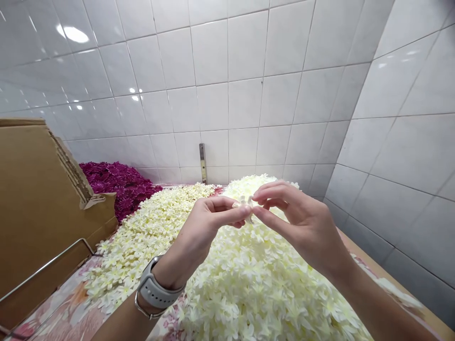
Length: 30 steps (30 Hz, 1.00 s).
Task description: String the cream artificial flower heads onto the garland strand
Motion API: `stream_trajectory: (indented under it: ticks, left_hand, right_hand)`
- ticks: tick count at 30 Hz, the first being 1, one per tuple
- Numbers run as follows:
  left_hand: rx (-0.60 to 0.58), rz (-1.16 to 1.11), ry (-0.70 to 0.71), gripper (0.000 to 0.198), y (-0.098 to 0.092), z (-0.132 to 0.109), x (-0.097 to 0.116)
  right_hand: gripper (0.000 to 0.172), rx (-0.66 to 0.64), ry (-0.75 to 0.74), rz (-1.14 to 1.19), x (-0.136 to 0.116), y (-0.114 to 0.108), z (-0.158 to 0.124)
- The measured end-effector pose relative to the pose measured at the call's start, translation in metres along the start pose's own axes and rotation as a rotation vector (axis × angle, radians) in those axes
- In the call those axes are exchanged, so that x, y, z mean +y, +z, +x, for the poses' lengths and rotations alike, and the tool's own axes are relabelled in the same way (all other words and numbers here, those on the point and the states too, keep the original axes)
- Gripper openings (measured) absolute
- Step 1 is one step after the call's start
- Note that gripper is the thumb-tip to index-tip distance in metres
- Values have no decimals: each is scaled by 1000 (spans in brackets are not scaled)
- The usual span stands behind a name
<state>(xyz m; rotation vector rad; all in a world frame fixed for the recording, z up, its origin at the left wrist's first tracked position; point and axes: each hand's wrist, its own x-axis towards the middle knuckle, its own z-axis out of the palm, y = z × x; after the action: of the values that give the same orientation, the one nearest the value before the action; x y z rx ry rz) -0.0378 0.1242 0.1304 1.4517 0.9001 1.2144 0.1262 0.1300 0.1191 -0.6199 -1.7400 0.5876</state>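
My left hand (209, 222) and my right hand (302, 218) meet in mid-air above the table, fingertips pinched together on one small cream fabric flower (245, 202). Both hands grip it, and most of it is hidden by the fingers. A grey watch (154, 291) sits on my left wrist. Below the hands lies a large heap of the same cream flowers (249, 284), piled highest under my right hand. A flatter spread of cream flowers (149, 227) reaches out to the left.
A pile of magenta flowers (119, 182) lies at the back left. A tall cardboard box (39, 203) stands on the left with a metal rail (46, 265) along it. White tiled walls (398, 156) close the back and right. A floral tablecloth (67, 308) shows at the front left.
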Motion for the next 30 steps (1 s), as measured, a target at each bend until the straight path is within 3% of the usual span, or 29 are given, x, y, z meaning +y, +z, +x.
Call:
stream_trajectory:
  ticks: [4,8,11,15,22,30]
  left_hand:
    - [-38,-15,-17,16,-1,0,0]
    - [-86,-31,-63,13,-3,4,-2]
    - [-39,-14,-69,13,-3,7,-5]
    - [93,90,27,17,1,8,-9]
    - [34,160,62,20,0,11,-11]
    - [138,467,212,7,4,16,-25]
  right_hand:
    - [16,-177,89,64,3,-7,2]
    - [19,-100,194,114,7,-7,4]
    - [19,-74,244,88,8,-4,5]
    - [22,-95,309,139,13,0,5]
    - [23,-119,421,329,31,-2,8]
    - [13,-7,538,371,36,8,9]
